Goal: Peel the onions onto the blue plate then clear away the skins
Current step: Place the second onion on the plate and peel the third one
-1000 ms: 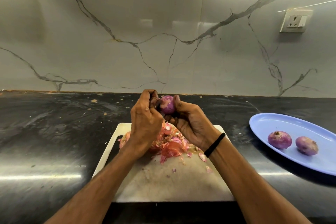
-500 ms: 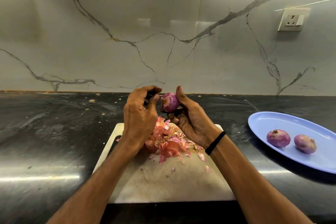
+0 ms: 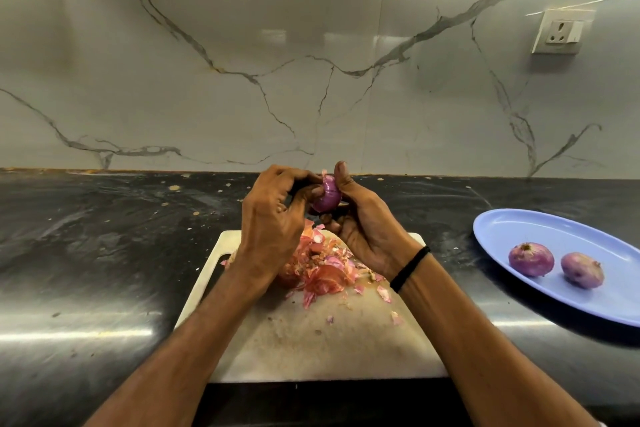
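Note:
A small purple onion (image 3: 328, 197) is held up above the far end of the white cutting board (image 3: 311, 340). My right hand (image 3: 367, 229) grips it, thumb along its right side. My left hand (image 3: 273, 218) pinches at the onion's left top, where a flap of skin sticks up. A heap of pink onion skins (image 3: 322, 267) lies on the board beneath the hands. Two peeled onions, the nearer-left one (image 3: 531, 259) and the right one (image 3: 582, 269), rest on the blue plate (image 3: 519, 229) at the right.
The board sits on a dark, shiny countertop (image 3: 104, 253) speckled with crumbs near the back. A marble-patterned wall rises behind, with a wall socket (image 3: 561, 32) at the upper right. Loose skin flakes (image 3: 384, 293) dot the board's middle.
My left hand's fingers have moved back onto the onion's top left and now pinch the skin there. The onion has turned a little in my right hand.

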Demonstrator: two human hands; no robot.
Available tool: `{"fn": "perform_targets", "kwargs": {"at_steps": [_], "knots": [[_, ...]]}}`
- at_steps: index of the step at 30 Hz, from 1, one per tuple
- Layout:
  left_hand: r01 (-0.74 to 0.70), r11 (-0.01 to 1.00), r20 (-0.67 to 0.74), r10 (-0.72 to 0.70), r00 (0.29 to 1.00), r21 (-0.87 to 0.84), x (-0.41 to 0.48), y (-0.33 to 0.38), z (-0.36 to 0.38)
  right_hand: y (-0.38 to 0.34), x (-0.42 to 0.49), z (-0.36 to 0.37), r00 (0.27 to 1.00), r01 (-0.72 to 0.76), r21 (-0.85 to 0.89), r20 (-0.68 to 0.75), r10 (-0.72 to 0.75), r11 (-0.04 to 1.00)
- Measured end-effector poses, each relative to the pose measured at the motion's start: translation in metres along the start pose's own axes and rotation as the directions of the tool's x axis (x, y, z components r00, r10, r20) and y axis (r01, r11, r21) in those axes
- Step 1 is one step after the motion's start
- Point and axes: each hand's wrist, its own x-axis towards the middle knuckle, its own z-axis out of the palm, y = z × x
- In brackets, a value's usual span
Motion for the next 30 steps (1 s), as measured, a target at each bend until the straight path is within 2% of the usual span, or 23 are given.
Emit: {"fn": "perform_targets", "kwargs": {"at_steps": [9, 17, 22, 25, 30], "knots": [[-0.043, 0.999, 0.017, 0.043, 0.999, 0.019, -0.001, -0.002, 0.005, 0.003, 0.004, -0.004, 0.999, 0.001, -0.029, -0.042, -0.002, 1.0], [-0.083, 0.983, 0.07, 0.072, 0.995, 0.167, -0.004, -0.013, 0.013, 0.01, 0.009, -0.007, 0.999, -0.006, -0.017, -0.037, 0.005, 1.0], [-0.08, 0.969, 0.107, 0.057, 0.993, 0.233, -0.009, -0.009, 0.02, 0.01, 0.01, -0.005, 1.0, -0.026, 0.054, 0.001, 0.026, 0.998], [-0.067, 0.964, 0.069, 0.051, 0.996, 0.259, -0.008, -0.007, 0.022, 0.009, 0.011, -0.004, 0.999, -0.048, 0.121, 0.028, 0.045, 0.991], [-0.075, 0.972, 0.044, 0.067, 0.997, 0.223, -0.01, -0.004, 0.021, 0.004, 0.011, -0.006, 0.998, -0.063, 0.153, 0.011, 0.062, 0.986]]}}
